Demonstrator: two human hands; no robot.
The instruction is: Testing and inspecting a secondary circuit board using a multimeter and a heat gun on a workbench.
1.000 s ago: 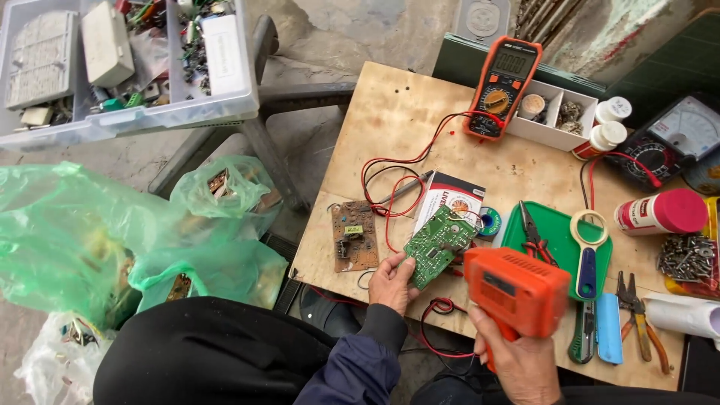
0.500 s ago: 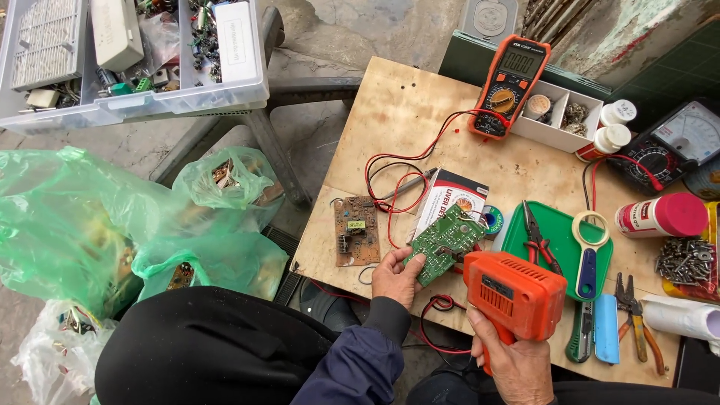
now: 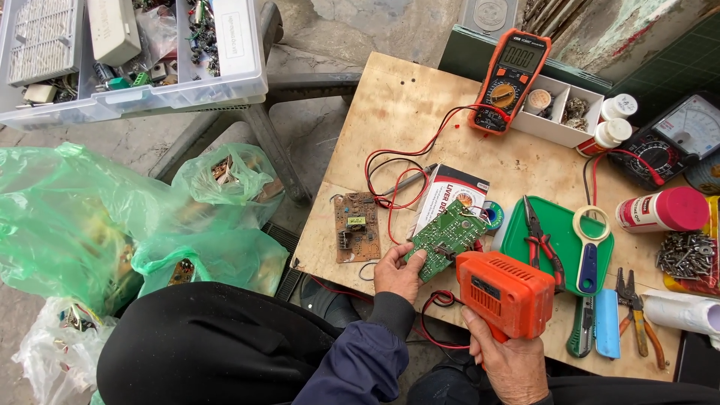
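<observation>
My left hand [image 3: 397, 271] holds a green circuit board [image 3: 445, 237] by its lower left corner, tilted above the plywood table [image 3: 405, 105]. My right hand [image 3: 507, 360] grips the handle of an orange soldering gun [image 3: 504, 291], whose front end points at the green board's right side. A brown circuit board [image 3: 355, 226] lies flat on the table just left of my left hand. A small white and red box [image 3: 447, 192] lies under the green board.
An orange multimeter [image 3: 508, 79] with red and black leads sits at the table's back. A green tray [image 3: 556, 238] carries pliers and a magnifier. A red-capped can [image 3: 663, 210], screws and more pliers lie right. Green plastic bags [image 3: 90, 225] and a parts organiser [image 3: 127, 52] are left.
The view has shifted slightly. My hands, the green board and the soldering gun keep about the same positions.
</observation>
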